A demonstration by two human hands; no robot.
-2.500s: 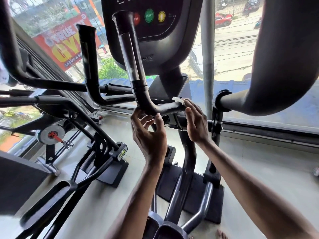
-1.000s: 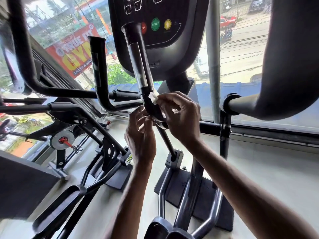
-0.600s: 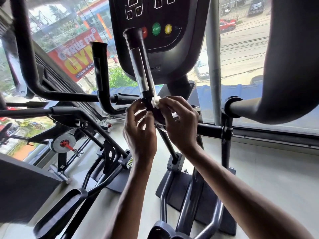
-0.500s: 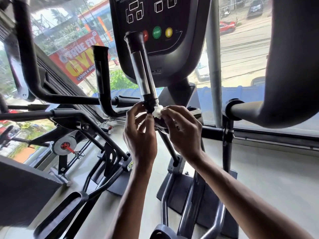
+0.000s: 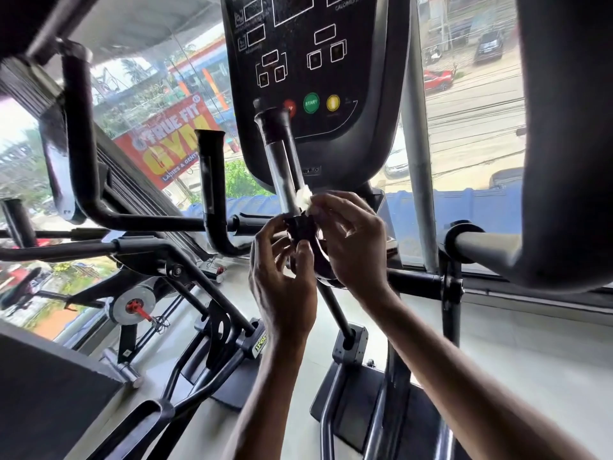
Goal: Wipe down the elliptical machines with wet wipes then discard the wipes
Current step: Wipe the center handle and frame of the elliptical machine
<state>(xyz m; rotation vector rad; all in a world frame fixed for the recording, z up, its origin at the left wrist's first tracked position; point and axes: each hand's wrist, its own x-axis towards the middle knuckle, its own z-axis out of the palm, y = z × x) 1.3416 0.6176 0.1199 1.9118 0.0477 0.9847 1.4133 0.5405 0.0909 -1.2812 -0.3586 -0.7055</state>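
The black elliptical machine fills the view, its console (image 5: 315, 71) at top centre with red, green and yellow buttons. An upright handle bar (image 5: 282, 167) rises in front of the console. My right hand (image 5: 348, 247) pinches a small crumpled white wet wipe (image 5: 304, 198) against the lower part of that bar, just above its black collar. My left hand (image 5: 282, 277) is below and left of it, fingers curled round the bar's bend under the collar.
A second upright handle (image 5: 209, 180) stands to the left. A large padded arm (image 5: 564, 144) hangs at the right. Another machine's frame (image 5: 199, 293) crowds the left floor. A window with a steel post (image 5: 421, 161) lies behind; pale floor shows at lower right.
My right hand has carried the wipe from the horizontal part of the bar round the bend and up onto the upright section. My left hand stays under the bend. The view has tilted upward.
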